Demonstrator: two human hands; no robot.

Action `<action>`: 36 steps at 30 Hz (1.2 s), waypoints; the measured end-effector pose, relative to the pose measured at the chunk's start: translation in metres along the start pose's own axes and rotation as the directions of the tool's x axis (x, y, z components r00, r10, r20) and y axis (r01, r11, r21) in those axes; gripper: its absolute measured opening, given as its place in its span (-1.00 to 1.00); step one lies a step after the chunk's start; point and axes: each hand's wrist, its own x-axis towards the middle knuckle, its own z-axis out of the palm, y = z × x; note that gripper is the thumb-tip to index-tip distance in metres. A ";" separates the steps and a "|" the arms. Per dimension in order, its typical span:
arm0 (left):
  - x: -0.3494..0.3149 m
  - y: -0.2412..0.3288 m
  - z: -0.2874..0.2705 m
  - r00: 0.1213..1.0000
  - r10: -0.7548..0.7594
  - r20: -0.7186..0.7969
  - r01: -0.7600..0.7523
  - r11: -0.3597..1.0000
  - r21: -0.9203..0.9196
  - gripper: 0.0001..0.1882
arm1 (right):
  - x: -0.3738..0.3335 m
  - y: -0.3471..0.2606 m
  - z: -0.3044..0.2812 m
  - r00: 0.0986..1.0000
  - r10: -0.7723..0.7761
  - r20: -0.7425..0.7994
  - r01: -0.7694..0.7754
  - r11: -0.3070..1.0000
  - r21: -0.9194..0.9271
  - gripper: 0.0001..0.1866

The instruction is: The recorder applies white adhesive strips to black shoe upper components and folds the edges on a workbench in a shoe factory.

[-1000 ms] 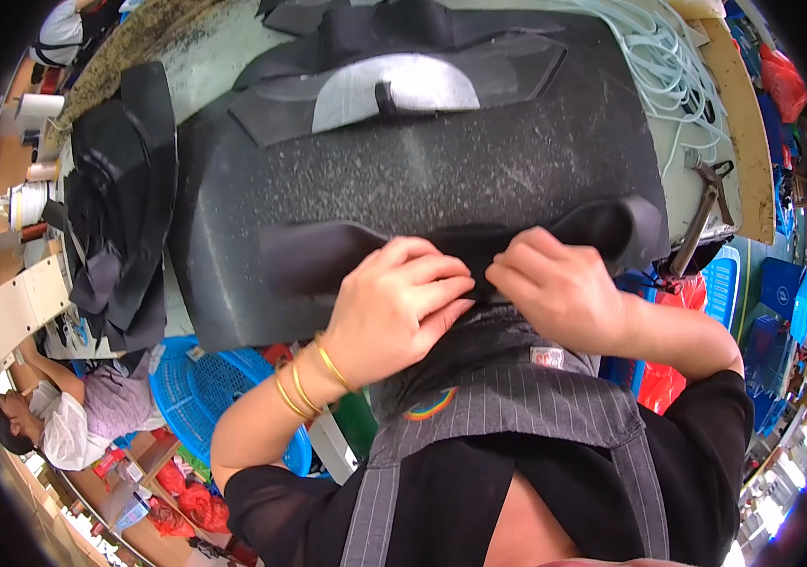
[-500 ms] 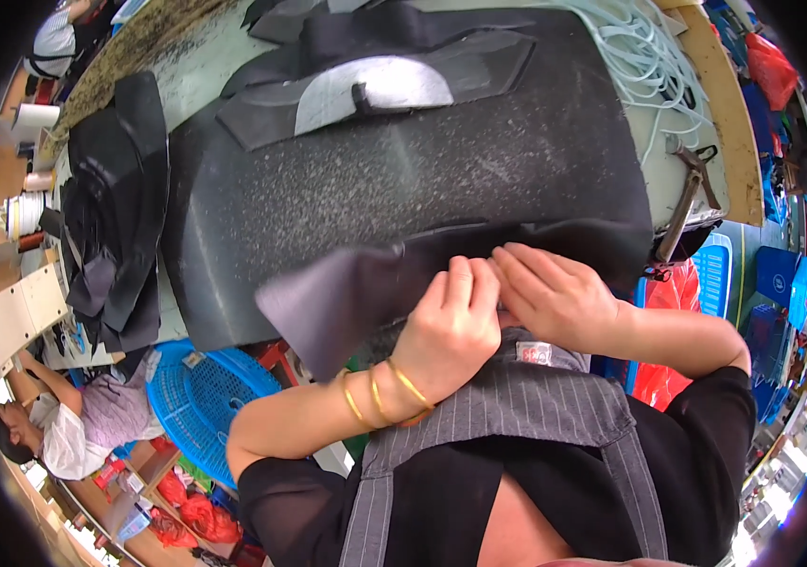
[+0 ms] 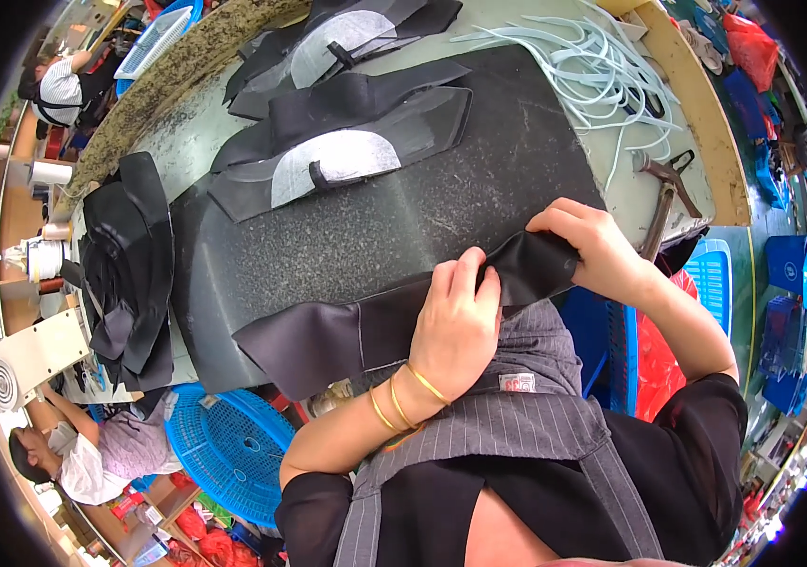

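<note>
A long black piece of leather-like material (image 3: 304,342) with a seam across it lies along the near edge of the dark work board (image 3: 328,236). My left hand (image 3: 458,326) grips its middle, fingers bent over the top edge. At the right end, my right hand (image 3: 602,253) pinches the piece between thumb and fingers, and the material bunches between the two hands. Its left end flares out and hangs past the board. Farther back on the board rests a black piece with a whitish half-round patch (image 3: 342,163) and a small black tab.
Black pieces (image 3: 124,274) are heaped at the left. A similar patched piece (image 3: 342,47) lies at the back. Pale blue cords (image 3: 602,90) tangle at the back right, near a hammer (image 3: 660,203). Blue baskets (image 3: 228,449) stand below the table. Another person (image 3: 124,439) sits at the left.
My right hand has moved right, away from my left hand, to the end of the piece. The piece now lies flatter and more stretched out. The view has shifted, showing more of the table's back.
</note>
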 end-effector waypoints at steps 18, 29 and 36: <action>0.020 -0.003 -0.012 0.934 -0.357 -0.014 0.316 0.844 -0.433 -0.83 | -0.027 -0.035 0.056 0.958 -0.225 -0.176 0.139 0.906 -0.400 -0.57; -0.004 0.003 0.022 0.957 0.255 -0.141 -0.201 0.928 0.315 -0.54 | 0.006 -0.001 0.011 0.853 0.522 -0.026 -0.374 0.644 0.668 -0.82; 0.000 0.008 0.028 0.990 0.142 -0.023 -0.128 0.941 0.312 -0.43 | 0.002 0.001 0.033 0.907 0.318 -0.276 -0.246 0.932 0.265 -0.60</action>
